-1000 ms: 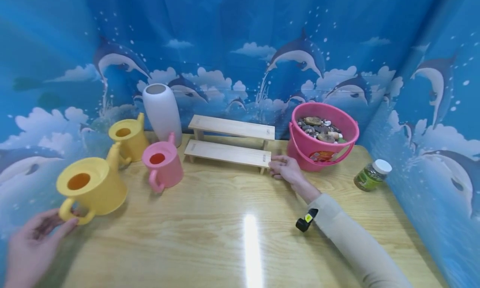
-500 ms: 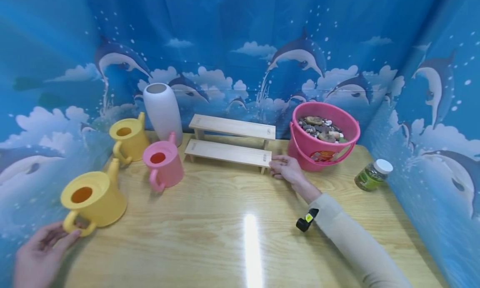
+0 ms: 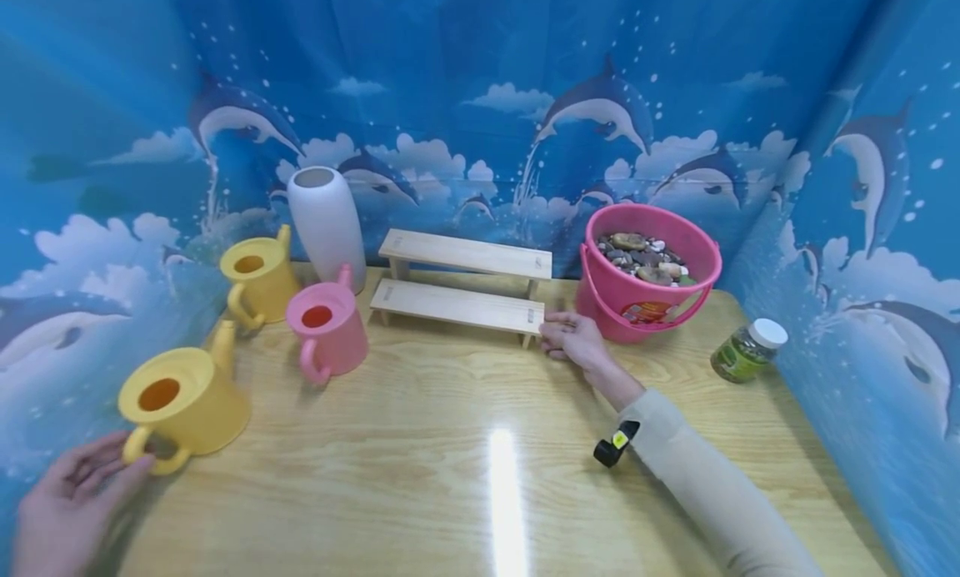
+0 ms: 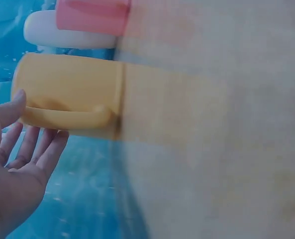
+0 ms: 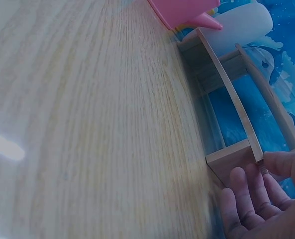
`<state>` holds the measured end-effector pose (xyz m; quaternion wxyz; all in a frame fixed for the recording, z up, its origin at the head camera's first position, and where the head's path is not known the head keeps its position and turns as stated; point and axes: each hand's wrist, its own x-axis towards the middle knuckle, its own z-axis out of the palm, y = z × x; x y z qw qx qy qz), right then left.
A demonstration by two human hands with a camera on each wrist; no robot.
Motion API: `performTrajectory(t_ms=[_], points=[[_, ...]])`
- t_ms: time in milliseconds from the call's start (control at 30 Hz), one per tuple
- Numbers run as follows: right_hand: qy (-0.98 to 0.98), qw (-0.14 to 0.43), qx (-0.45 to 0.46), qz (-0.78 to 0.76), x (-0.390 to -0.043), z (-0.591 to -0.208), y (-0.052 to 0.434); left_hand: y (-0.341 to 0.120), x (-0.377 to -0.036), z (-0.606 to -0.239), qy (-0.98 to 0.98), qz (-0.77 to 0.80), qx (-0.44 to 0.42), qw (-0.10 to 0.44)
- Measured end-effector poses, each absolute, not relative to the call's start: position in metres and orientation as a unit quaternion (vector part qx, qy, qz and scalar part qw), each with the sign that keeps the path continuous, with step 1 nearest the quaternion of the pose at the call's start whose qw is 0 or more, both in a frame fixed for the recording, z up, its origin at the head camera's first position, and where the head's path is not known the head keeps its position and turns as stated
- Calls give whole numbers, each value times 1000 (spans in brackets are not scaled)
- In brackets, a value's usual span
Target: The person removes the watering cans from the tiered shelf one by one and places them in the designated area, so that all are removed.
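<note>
At the left of the head view, my left hand (image 3: pixel 75 498) is at the handle of a yellow watering can (image 3: pixel 202 414). The left wrist view has thumb and fingertips on opposite sides of that handle (image 4: pixel 70 118), the fingers fairly straight. The can is upright, low over the table, spout pointing away. My right hand (image 3: pixel 573 343) pinches the right end of the lower board of a two-step wooden stand (image 3: pixel 457 306). In the right wrist view the thumb (image 5: pixel 279 163) is on the board's end, fingers curled below beside the stand's leg (image 5: pixel 232 159).
A pink watering can (image 3: pixel 333 335) and a second yellow one (image 3: pixel 262 285) are left of the stand, before a white vase (image 3: pixel 326 227). Right of it is a pink bucket (image 3: pixel 622 310) of stones, then a white-lidded jar (image 3: pixel 738 356). Dolphin-print curtains (image 3: pixel 450 77) enclose the table (image 3: pixel 375 477).
The yellow watering can in my left hand came down towards the table and nearer me, then shifted slightly left. My right hand stays at the stand's end.
</note>
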<state>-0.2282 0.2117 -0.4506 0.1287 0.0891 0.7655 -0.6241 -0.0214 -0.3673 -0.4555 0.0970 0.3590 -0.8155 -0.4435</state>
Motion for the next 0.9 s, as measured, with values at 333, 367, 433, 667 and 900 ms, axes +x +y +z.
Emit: performTrajectory(t_ms=[333,367,433,667,900], points=[[781,106,61,-612,-209,-438,219,-351,-33,-407,-752,-535,260,284],[782,103,56,-612,-207,-435,220,-347,-36,-400,-754,-537,251,282],[787,100,42,-608,-202,-428,221,-339,-44,-387,-758,-540,246,270],[812,68,-20,-579,-186,-403,225,-304,-71,-366,-816,-511,145,229],[861,-2,-109,-496,-169,-378,225,-259,-99,-356,-851,-485,8,201]])
